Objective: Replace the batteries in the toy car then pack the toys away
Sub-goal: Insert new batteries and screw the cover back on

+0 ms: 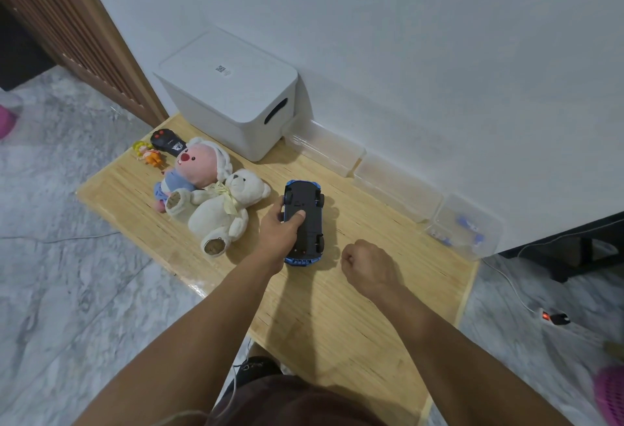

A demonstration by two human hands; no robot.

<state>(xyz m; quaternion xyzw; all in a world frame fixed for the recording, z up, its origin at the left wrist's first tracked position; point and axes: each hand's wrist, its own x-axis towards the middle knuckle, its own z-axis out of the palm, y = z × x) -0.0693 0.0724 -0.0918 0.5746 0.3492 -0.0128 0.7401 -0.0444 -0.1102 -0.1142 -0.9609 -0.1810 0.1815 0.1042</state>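
Two hands work: left fingers pin the upturned toy car, right hand fisted beside, battery cover seemingly next.

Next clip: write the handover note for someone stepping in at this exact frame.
Left hand: gripping the toy car, which is upside down on the wooden table, thumb on its underside.
Right hand: closed fist beside the car; contents not visible.
Plush toys, small doll and remote lie unpacked left of the car; white bin has its lid on.
Battery cover looks shut. Left: the swap, unless already made, and packing.
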